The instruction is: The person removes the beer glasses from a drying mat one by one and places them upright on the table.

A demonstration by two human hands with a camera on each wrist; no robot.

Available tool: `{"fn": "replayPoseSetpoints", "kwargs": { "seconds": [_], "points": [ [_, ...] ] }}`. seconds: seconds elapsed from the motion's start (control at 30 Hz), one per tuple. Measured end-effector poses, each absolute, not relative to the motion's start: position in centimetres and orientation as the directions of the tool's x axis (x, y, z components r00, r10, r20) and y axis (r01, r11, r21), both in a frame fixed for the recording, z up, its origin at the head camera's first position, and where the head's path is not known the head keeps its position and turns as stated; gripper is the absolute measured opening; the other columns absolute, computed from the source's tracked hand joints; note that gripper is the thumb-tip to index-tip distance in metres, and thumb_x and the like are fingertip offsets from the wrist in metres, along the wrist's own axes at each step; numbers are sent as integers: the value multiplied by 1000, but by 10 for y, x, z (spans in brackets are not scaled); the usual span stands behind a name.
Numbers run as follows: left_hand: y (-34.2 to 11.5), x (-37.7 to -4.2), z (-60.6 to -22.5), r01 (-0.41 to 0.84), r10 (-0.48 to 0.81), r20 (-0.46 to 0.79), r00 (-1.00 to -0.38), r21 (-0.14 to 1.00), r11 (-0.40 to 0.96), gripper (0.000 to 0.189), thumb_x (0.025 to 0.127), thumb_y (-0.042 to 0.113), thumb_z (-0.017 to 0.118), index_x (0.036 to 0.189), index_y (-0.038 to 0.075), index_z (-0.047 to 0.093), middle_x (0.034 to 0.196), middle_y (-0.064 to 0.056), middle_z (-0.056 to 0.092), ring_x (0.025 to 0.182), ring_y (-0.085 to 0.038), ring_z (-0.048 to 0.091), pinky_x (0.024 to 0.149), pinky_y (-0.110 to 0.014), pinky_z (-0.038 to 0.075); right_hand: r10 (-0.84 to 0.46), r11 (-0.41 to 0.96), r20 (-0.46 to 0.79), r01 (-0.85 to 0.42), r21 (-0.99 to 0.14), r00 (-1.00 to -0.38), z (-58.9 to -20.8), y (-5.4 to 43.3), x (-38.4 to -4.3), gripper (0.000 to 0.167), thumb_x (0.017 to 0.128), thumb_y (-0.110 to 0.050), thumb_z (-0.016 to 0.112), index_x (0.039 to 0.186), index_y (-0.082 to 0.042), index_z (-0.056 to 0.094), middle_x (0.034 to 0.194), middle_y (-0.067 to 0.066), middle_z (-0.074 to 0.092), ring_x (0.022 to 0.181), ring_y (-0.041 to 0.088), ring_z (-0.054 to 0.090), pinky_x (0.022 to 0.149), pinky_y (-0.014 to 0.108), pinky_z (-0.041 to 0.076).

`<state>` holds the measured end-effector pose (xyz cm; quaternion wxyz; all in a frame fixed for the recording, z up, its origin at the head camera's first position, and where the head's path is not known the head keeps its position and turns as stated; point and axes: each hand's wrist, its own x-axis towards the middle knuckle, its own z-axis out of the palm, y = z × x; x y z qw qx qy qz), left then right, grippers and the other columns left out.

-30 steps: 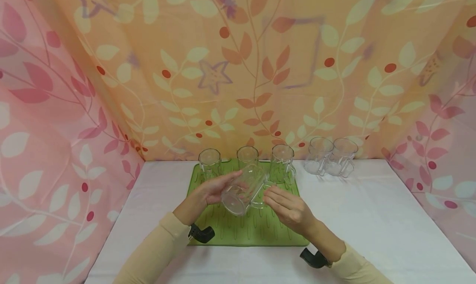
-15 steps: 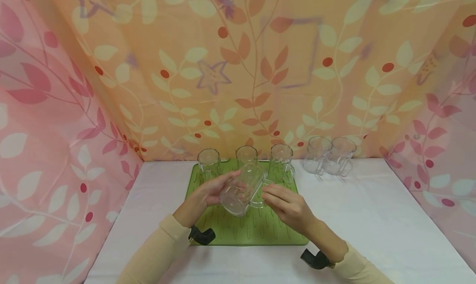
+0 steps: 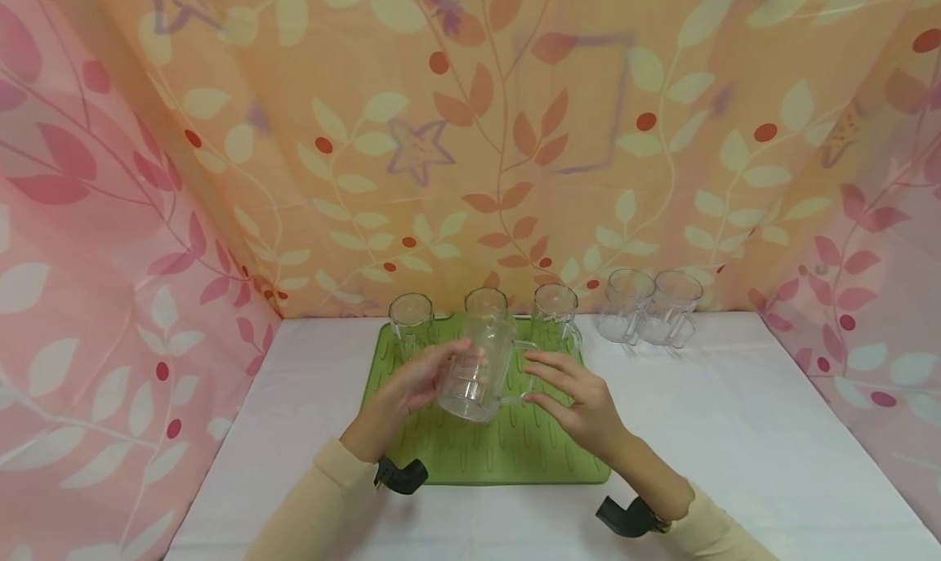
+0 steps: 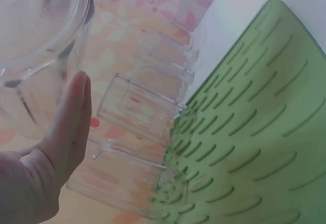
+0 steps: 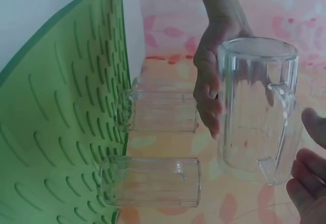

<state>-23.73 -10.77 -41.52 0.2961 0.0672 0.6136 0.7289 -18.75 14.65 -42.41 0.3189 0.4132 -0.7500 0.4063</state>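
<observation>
A clear glass mug with a handle is held tilted above a green ribbed mat. My left hand grips it round the body, from the left side; the left wrist view shows the thumb side of that hand along the glass. At the handle side is my right hand, its fingers spread and the fingertips close to the handle. In the right wrist view the thumb and fingers stand apart beside the handle; whether they touch it I cannot tell.
Three more glass mugs stand along the mat's back edge: a left one, a middle one and a right one. Two others, a nearer and a farther right mug, stand on the white cloth. Patterned curtains enclose the table.
The held mug has turned more upright, and its handle now points right. My right fingers have loosened from the handle and spread. The left hand keeps its grip.
</observation>
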Motion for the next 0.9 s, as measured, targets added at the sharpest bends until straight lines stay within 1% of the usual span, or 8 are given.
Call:
{"fn": "replayPoseSetpoints", "kwargs": {
  "seconds": [0.1,0.3,0.4,0.5,0.6,0.67,0.77,0.9],
  "points": [
    [-107,-232,-415,-312,463,-242,-853,947,-80,58,96,30,51,140,-5,39,110,-4,64,96,-17,65,90,-40,56,-305,340,796,-840,-422,-523,-421,146,-185,45,67,9,80,110,-1,71,114,18,69,111,20,66,100,11,46],
    [-105,-224,-418,-222,419,-164,-893,971,-92,55,94,25,56,134,-12,44,107,-4,65,92,-15,66,85,-35,57,-224,375,760,-774,-510,-610,-417,146,-183,44,71,8,79,113,3,68,113,20,69,109,16,67,99,11,47],
    [-105,-219,-419,-175,395,-129,-910,981,-82,55,95,25,58,135,-10,45,118,-13,65,92,-13,68,85,-35,59,-193,367,749,-754,-544,-634,-417,147,-183,47,71,9,79,116,5,66,113,21,69,107,14,68,95,12,49],
    [-104,-215,-421,-123,370,-89,-925,990,-71,55,95,22,60,138,-8,44,132,-24,58,95,-12,67,85,-35,60,-172,341,740,-744,-575,-651,-417,147,-183,50,71,10,78,119,5,65,113,20,69,105,7,67,90,14,53],
    [-104,-211,-423,-75,346,-48,-937,995,-64,55,93,17,61,139,-7,43,136,-29,53,97,-14,67,86,-33,59,-161,280,716,-727,-627,-679,-420,148,-183,51,72,13,76,121,6,63,113,20,68,106,2,65,88,17,55],
    [-103,-208,-425,-48,329,-29,-944,998,-48,57,91,15,65,140,-5,44,135,-28,53,101,-15,67,87,-33,59,-159,228,680,-697,-680,-716,-423,149,-184,50,74,14,73,122,8,62,115,15,68,107,-2,63,88,19,56],
    [-103,-203,-427,-4,305,0,-952,1000,-11,63,87,17,70,142,0,44,135,-23,55,110,-22,66,89,-33,58,-164,163,618,-639,-752,-769,-425,152,-184,47,78,14,70,123,11,60,117,6,67,107,2,64,88,22,57],
    [-103,-196,-430,71,290,57,-955,997,36,69,85,18,73,145,3,42,136,-20,57,117,-29,63,91,-31,57,-176,104,510,-531,-841,-842,-428,155,-186,43,83,8,69,124,12,59,118,13,66,106,7,66,86,21,57]
  ]
}}
